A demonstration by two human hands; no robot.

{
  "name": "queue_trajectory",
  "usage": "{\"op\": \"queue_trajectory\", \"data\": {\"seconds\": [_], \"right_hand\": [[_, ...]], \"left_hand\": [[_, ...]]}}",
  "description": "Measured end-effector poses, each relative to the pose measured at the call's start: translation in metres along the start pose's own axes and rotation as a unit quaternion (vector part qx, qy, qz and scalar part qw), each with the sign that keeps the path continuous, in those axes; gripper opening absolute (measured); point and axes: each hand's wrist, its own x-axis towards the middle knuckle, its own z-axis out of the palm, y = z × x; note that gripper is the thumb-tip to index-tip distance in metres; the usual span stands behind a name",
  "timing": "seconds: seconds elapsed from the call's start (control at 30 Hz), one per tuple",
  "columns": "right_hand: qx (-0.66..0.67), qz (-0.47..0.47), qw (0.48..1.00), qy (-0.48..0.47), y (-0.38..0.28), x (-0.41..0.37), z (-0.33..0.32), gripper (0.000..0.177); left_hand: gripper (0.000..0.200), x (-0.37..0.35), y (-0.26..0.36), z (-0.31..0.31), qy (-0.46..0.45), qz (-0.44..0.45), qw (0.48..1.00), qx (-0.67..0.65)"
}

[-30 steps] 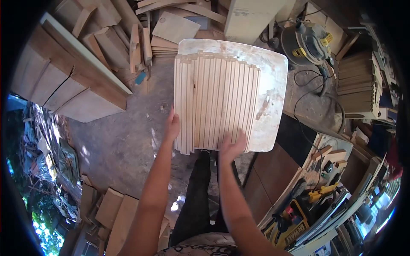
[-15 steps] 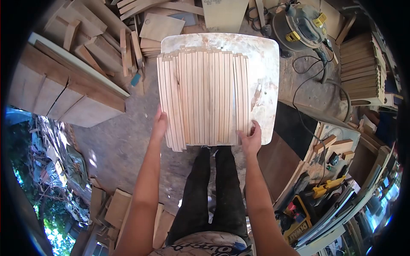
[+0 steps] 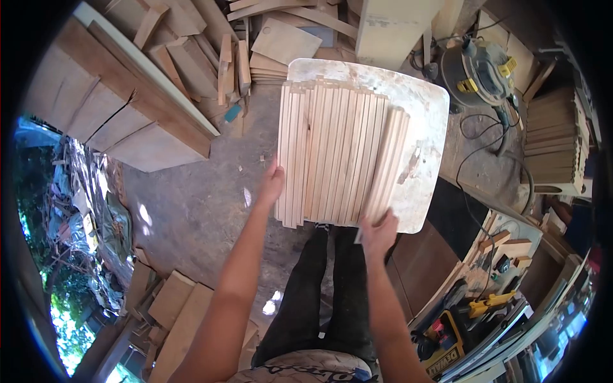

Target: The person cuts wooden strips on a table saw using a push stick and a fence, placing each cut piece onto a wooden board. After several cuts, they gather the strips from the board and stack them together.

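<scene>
A row of pale wooden strips (image 3: 332,153) lies side by side on a worn white tabletop (image 3: 426,147) with rounded corners. My left hand (image 3: 272,183) rests along the left side of the row, touching the outermost strip; its fingers are partly hidden by the strips. At the near right corner, my right hand (image 3: 380,231) is closed around the near ends of a small bundle of strips (image 3: 388,159). This bundle sits tilted, its far end separated from the row by a narrow wedge-shaped gap.
Scrap boards (image 3: 185,67) and a thick wooden slab (image 3: 137,121) lie left. A shop vacuum (image 3: 476,70) with hose and cord stands at the back right. Stacked wooden pieces (image 3: 555,140) and a yellow-black power tool (image 3: 447,357) are on the right.
The rightmost strips have become a tilted bundle in my right hand, their far ends parted from the row. The view has shifted, putting the tabletop further right.
</scene>
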Motion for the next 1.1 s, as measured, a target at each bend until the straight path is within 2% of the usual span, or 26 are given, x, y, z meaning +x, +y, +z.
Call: {"op": "queue_trajectory", "data": {"seconds": [0.13,0.2,0.33,0.43,0.53,0.63,0.7,0.8,0.83,0.9,0.93,1.0,1.03,1.1], "right_hand": [[0.046,-0.061,0.997,0.033,-0.049,-0.056,0.054,0.088],[0.049,-0.050,0.997,0.041,-0.086,-0.065,0.073,0.087],[0.041,-0.040,0.998,0.035,-0.127,-0.052,0.094,0.087],[0.003,-0.060,0.998,0.022,-0.135,-0.049,0.096,0.085],[0.003,-0.072,0.997,0.027,-0.130,-0.050,0.093,0.086],[0.028,-0.094,0.995,0.033,-0.118,-0.049,0.093,0.086],[0.044,-0.140,0.989,-0.013,-0.111,-0.048,0.092,0.080],[0.048,-0.164,0.985,-0.028,-0.102,-0.044,0.082,0.069],[0.049,-0.159,0.986,-0.026,-0.091,-0.038,0.079,0.069],[0.076,-0.095,0.987,0.106,-0.060,-0.020,0.069,0.062],[0.076,-0.090,0.987,0.107,-0.040,-0.014,0.067,0.062],[0.070,-0.017,0.990,0.119,-0.011,-0.003,0.059,0.061],[0.070,-0.014,0.990,0.121,-0.004,0.000,0.056,0.061],[0.136,-0.027,0.990,0.016,0.002,0.007,0.049,0.067]], "left_hand": [[0.057,0.013,-0.029,0.007,0.032,0.032,0.999,-0.020],[0.056,0.013,-0.030,0.009,0.053,0.111,0.992,-0.001],[0.056,0.011,-0.029,0.005,0.038,0.085,0.996,0.009],[0.056,0.010,-0.027,0.006,0.042,0.102,0.994,-0.009],[0.057,0.007,-0.019,0.007,0.043,0.115,0.992,-0.012],[0.056,0.010,-0.027,0.012,0.046,0.085,0.995,-0.010],[0.056,0.017,-0.036,0.013,0.044,0.115,0.992,-0.028],[0.056,0.023,-0.048,0.014,0.027,0.098,0.993,-0.059],[0.056,0.023,-0.047,0.014,0.023,0.099,0.993,-0.057],[0.056,0.023,-0.047,0.017,0.037,0.102,0.991,-0.075],[0.056,0.017,-0.038,0.016,0.033,0.102,0.992,-0.072],[0.057,0.007,-0.016,0.014,0.033,0.017,0.995,-0.096],[0.057,0.010,-0.021,0.017,0.030,0.018,0.995,-0.094],[0.058,0.013,-0.025,0.014,0.023,0.080,0.993,-0.084]]}}
